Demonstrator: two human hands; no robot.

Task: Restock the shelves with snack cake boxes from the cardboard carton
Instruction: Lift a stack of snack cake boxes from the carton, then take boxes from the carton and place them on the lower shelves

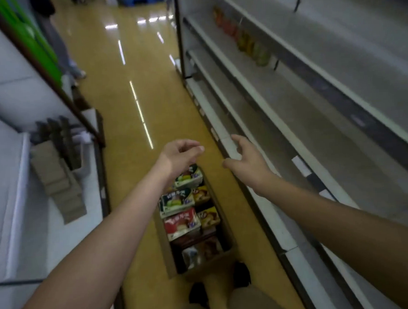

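"Snack cake boxes [181, 220], the printed cardboard ones in red, green and yellow: where are they?"

"Lower centre of the frame, packed face up in rows inside the long brown cardboard carton [165, 248]. It stands on the glossy tan floor [129, 106], just beside the foot of the white metal shelves [340, 161] that fill the right side. I'd judge it was set there so each box is a short lift to the shelving."

"And the hands?"

"Both hold nothing. The left hand [181, 155] hangs over the carton's far end, fingers loosely curled, thumb near the fingertips. The right hand [243, 163] is spread a little wider, in front of the lip of a low shelf. Whether it touches that lip I cannot tell."

"Why that pose?"

"It reads to me as a reach towards a pick: two empty hands above a carton that looks nearly full. None of these boxes shows on the shelves. Only a blurred row of orange and green packets [244, 36] stands on a higher shelf, upper right."

"So how far along?"

"Early, by my guess. The next move calls for bending down to the carton, since what look like the person's dark shoes [242, 274] are at its near end, at the bottom of the frame."

"Anything else?"

"Flattened brown cardboard [58, 183] lies at the left, and another person's legs [69, 57] show upper left."
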